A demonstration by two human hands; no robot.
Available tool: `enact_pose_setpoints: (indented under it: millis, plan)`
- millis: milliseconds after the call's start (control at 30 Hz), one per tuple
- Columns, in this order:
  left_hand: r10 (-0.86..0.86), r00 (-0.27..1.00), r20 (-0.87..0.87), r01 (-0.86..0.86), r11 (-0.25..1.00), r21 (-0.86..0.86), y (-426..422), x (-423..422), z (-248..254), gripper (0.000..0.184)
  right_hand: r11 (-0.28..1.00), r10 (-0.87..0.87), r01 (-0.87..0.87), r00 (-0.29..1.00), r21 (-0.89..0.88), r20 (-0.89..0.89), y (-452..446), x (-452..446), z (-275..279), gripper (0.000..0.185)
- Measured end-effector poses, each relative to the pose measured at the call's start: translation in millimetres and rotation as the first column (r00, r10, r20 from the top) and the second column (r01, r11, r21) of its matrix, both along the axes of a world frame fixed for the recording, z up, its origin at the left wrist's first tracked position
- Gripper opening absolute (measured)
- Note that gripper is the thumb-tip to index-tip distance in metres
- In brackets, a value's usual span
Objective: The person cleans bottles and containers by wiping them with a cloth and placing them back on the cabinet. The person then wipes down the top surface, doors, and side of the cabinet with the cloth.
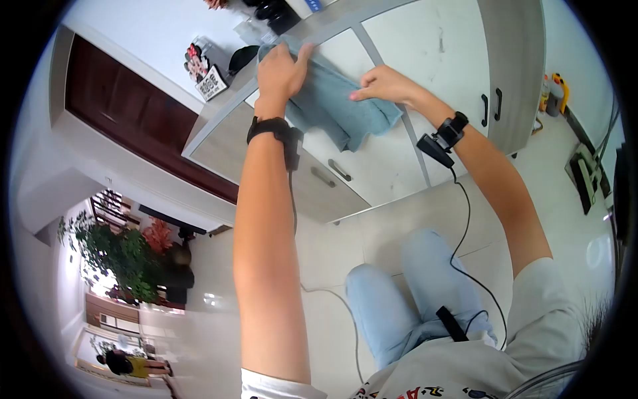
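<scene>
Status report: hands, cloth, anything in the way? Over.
Left hand and right hand both on blue-grey cloth. Cloth creased, in front of cabinet. Nothing visible blocking it; figurine stands apart from both hands.

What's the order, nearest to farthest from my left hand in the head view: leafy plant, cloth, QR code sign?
1. Cloth: touching your left hand.
2. QR code sign: left of that hand.
3. Leafy plant: far off, lower left of the view.
</scene>
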State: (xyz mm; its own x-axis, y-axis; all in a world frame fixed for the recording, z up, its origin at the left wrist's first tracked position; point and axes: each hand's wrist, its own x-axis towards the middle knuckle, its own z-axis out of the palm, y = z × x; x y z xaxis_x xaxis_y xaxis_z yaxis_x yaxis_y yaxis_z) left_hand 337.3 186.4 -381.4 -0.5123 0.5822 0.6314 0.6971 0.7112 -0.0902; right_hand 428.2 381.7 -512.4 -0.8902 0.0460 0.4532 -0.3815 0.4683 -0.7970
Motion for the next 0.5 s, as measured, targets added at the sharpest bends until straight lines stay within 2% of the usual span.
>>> enact_pose_setpoints:
  millis: [33, 100, 133, 233, 267, 333, 367, 400, 433, 500]
  plan:
    - [-0.045, 0.999, 0.016, 0.044, 0.998, 0.033, -4, -5, 0, 0.076, 0.998, 0.012, -0.015, 0.999, 0.058, 0.045, 6, 2, 4, 0.036]
    - [-0.137, 0.990, 0.042, 0.132, 0.986, 0.100, -11, -13, -2, 0.070, 0.985, -0.159, 0.165, 0.983, 0.060, -0.093, 12, 11, 11, 0.032]
    - [-0.155, 0.988, 0.001, 0.154, 0.979, 0.133, -15, -16, -5, 0.062, 0.966, -0.241, 0.252, 0.957, 0.050, -0.162, 15, 16, 15, 0.031]
    - [-0.212, 0.975, 0.071, 0.197, 0.965, 0.172, -25, -10, -4, 0.057, 0.884, -0.419, 0.459, 0.861, 0.087, -0.289, 27, 19, 33, 0.032]
    - [-0.219, 0.976, 0.011, 0.211, 0.953, 0.218, -27, -6, -8, 0.050, 0.835, -0.501, 0.544, 0.815, 0.084, -0.291, 28, 20, 41, 0.030]
    - [-0.214, 0.968, -0.127, 0.244, 0.917, 0.316, -25, -5, -18, 0.039, 0.790, -0.560, 0.613, 0.734, 0.019, -0.384, 29, 21, 66, 0.028]
    - [-0.207, 0.957, -0.204, 0.262, 0.916, 0.303, -28, -7, -20, 0.036, 0.771, -0.580, 0.636, 0.696, -0.011, -0.424, 30, 22, 77, 0.027]
    - [-0.194, 0.942, -0.274, 0.273, 0.918, 0.289, -32, -10, -23, 0.034, 0.724, -0.603, 0.688, 0.668, 0.052, -0.436, 33, 21, 94, 0.030]
    - [-0.180, 0.923, -0.339, 0.279, 0.921, 0.270, -37, -7, -25, 0.033, 0.779, -0.579, 0.627, 0.720, 0.000, -0.382, 33, 24, 111, 0.031]
    - [-0.151, 0.925, -0.350, 0.250, 0.933, 0.258, -49, -6, -24, 0.030, 0.863, -0.504, 0.492, 0.825, -0.112, -0.256, 27, 26, 134, 0.032]
